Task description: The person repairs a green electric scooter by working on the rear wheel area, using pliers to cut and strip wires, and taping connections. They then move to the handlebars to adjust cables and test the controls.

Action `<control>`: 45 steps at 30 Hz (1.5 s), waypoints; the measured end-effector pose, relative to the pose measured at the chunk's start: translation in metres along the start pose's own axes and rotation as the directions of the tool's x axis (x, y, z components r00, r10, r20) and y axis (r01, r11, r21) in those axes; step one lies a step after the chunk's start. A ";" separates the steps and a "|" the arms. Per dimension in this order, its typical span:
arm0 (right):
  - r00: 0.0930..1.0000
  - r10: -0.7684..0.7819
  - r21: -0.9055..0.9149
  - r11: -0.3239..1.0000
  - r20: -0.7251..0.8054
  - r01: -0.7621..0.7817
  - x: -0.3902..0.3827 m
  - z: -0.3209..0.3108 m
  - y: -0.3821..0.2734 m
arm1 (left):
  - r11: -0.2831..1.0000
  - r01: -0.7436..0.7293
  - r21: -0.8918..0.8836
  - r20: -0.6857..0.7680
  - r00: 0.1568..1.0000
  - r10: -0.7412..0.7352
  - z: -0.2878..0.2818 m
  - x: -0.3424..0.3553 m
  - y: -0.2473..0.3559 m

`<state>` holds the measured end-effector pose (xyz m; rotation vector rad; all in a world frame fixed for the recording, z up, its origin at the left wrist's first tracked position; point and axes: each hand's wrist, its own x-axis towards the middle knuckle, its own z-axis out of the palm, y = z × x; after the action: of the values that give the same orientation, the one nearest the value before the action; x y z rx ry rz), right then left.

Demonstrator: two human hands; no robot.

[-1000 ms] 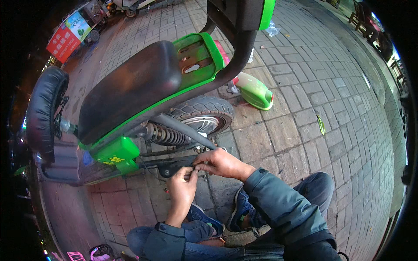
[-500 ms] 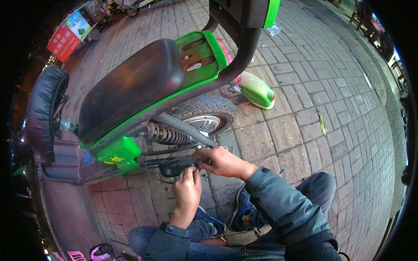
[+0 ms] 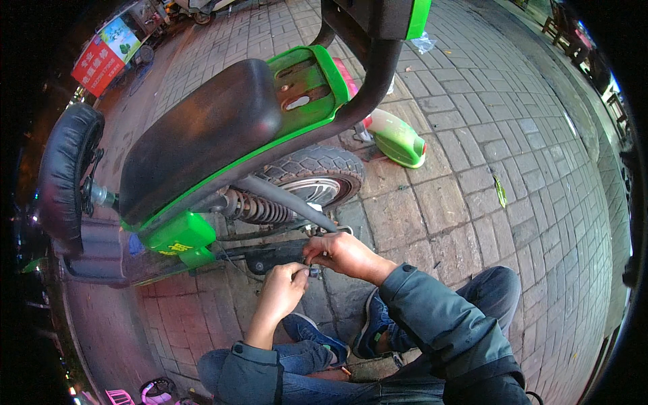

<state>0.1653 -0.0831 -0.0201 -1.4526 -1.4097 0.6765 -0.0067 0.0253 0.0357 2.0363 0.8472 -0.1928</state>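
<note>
My left hand (image 3: 279,295) and my right hand (image 3: 344,255) meet low beside an electric scooter, fingers pinched round a small metal piece (image 3: 313,271), whose exact form is too small to tell. A black bracket or plate (image 3: 266,256) lies just behind my fingers, with a thin cable (image 3: 233,264) near it. Above are the scooter's grey tube (image 3: 283,199), coil shock (image 3: 253,208) and rear wheel (image 3: 337,162), under a long black seat (image 3: 199,135) with green trim. A green plastic housing (image 3: 175,233) sits to the left.
A loose green plastic part (image 3: 398,142) lies on the brick pavement (image 3: 513,250) beyond the wheel. A padded black cushion (image 3: 67,172) stands at the left. Behind are a red sign board (image 3: 98,64) and parked vehicles (image 3: 202,13). Pink objects (image 3: 155,391) are at bottom left; my bent legs are below.
My left hand has shifted a little left and its fingertips are lower than half a second ago, showing more of the small piece. My right hand stays nearly in place.
</note>
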 end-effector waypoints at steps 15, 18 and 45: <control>0.997 -0.037 -0.015 0.999 -0.063 0.036 0.000 -0.004 -0.007 | 0.957 -0.152 -0.247 -0.171 0.979 0.111 0.014 -0.004 0.002; 0.997 0.025 -0.102 0.994 -0.067 -0.032 0.008 0.002 -0.007 | 0.963 -0.258 0.082 -0.311 0.911 0.271 0.023 -0.009 0.007; 0.995 0.000 0.082 0.997 -0.100 0.008 -0.007 0.001 -0.009 | 0.966 -0.164 -0.199 -0.394 0.916 0.074 0.032 -0.004 -0.003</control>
<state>0.1597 -0.0907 -0.0142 -1.3993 -1.2931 0.6438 -0.0056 -0.0010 0.0169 1.9243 0.9294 0.3725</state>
